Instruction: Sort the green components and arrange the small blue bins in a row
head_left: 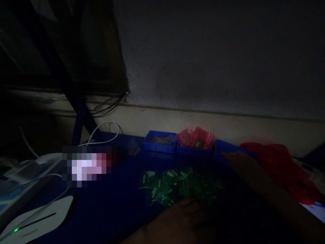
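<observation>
Two bare hands over a blue worktop in dim light. The left hand lies at the near side, back upward, just beside a spread of green packets in the middle of the worktop; its fingers are lost in shadow, so whether they are spread, closed or holding anything cannot be told. The right hand reaches forward to the right bin, overlapping its near wall in this view (contact is uncertain, as is any grasp). The packets hold small pale pieces, some of them slender; those farther right fade into darkness. Along the back of the worktop stand three blue bins in a row: the left bin contains clear bags, the middle bin carries red bags rising above its rim, and the right bin's contents are hidden. A heap of red sheeting lies beyond the right forearm. At lower left, a flat white device shows a green light.
</observation>
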`<state>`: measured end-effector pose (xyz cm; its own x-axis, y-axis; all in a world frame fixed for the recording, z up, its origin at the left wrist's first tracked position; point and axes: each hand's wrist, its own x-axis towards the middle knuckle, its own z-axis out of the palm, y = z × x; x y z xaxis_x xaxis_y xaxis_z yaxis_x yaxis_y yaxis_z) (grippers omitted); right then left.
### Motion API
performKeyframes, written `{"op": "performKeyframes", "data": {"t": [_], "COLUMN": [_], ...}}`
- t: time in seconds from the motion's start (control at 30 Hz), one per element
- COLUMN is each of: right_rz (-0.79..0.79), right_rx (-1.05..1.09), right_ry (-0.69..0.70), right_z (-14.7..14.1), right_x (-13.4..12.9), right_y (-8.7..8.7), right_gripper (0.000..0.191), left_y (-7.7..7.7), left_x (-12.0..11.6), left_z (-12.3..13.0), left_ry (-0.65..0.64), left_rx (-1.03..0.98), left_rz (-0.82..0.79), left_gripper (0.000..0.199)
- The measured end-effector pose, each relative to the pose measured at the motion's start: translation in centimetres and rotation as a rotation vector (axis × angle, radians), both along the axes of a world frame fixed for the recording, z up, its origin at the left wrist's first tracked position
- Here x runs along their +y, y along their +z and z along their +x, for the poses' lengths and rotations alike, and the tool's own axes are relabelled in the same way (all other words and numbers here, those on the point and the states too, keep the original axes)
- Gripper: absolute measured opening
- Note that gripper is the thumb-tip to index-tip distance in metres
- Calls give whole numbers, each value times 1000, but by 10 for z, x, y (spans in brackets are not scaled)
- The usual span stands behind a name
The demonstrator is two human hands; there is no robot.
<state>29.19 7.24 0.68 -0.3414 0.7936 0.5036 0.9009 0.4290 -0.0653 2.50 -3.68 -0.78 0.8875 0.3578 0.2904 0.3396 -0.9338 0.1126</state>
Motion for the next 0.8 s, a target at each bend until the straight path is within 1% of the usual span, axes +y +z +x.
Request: {"op": "performKeyframes", "data": {"t": [0.1, 0.17, 0.23, 0.3, 0.33, 0.37, 0.4, 0.47, 0.53, 0.63, 0.7, 0.73, 0.8], "right_rz": [-88, -136, -179, -228, -258, -293, -355, -486, -579, -658, -720, -761, -844], "right_rx": [1, 30, 80, 152, 199, 253, 304, 426, 537, 660, 721, 749, 802], "right_ry": [11, 5, -7, -21, -35, -64, -86, -162, -233, -344, -395, -408, -404], "right_z": [9, 8, -2, -20, -30, -41, -52, -68, -77, -78, -76, -75, -74], "right_x": [6, 6, 3, 1, 1, 3, 6, 14, 22, 28, 27, 27, 26], "right_y": [5, 12, 19, 24, 25, 25, 24, 22, 20, 19, 18, 18, 18], "right_gripper": [34, 34, 32, 29, 24, 19, 21, 30, 29, 22, 25, 26, 26], "left_y": [-1, 0, 2, 6, 8, 9, 11, 12, 12, 14, 18, 21, 29], "left_x": [2, 4, 7, 9, 9, 9, 8, 5, 1, 0, 4, 8, 17], "left_z": [0, -1, -3, -5, -6, -7, -8, -9, -12, -17, -23, -27, -37], "left_ry": [-2, 1, 23, 50, 60, 64, 61, 54, 47, 52, 107, 166, 351], "left_rx": [-3, -8, -10, -19, -27, -36, -45, -63, -90, -145, -151, -137, -78], "left_rz": [-5, -7, -9, -6, -3, 1, 7, 24, 43, 54, 43, 34, 2], "left_gripper": [19, 17, 16, 16, 16, 17, 17, 18, 18, 20, 22, 22, 23]}}
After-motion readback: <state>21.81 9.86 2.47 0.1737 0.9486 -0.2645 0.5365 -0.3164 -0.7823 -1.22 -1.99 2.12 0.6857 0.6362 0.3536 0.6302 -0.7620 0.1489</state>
